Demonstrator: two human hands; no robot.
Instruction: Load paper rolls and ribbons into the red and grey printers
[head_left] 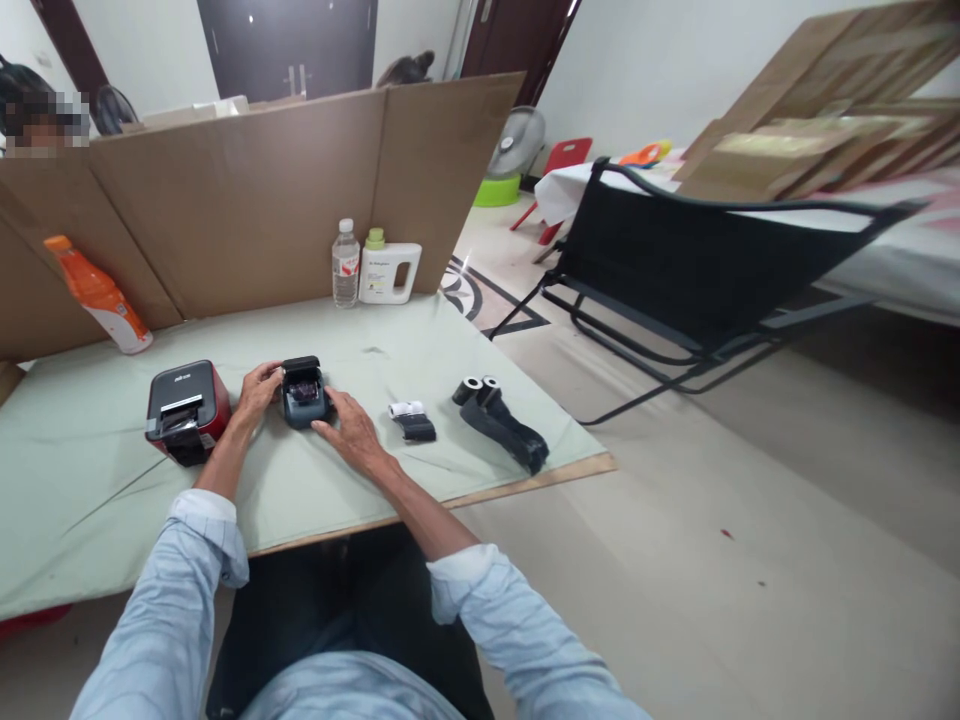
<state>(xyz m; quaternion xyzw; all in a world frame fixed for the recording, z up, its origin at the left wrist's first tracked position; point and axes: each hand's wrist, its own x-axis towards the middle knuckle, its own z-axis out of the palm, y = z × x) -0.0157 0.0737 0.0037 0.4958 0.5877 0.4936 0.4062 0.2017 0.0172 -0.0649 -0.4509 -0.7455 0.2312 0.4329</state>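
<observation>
A small dark label printer (305,408) stands on the table with its lid raised, and something dark and shiny lies inside. My left hand (259,392) holds its left side near the hinge, fingers bent against the casing. On the right side, my right hand (354,432) grips it with the thumb at the front corner and the fingers along the edge. Left of my left hand sits a larger black and red printer (187,412) with dark film at its front. Right of my right hand lie a small white roll with black ribbon (414,424) and two black ribbon rolls (501,425) with a long loose strip.
A cardboard screen (285,210) rises behind the pale green table (330,505). Before it stand an orange bottle (101,295), a clear water bottle (346,265) and a white jug (388,272). A black folding chair (690,270) stands to the right; people's heads show behind the screen.
</observation>
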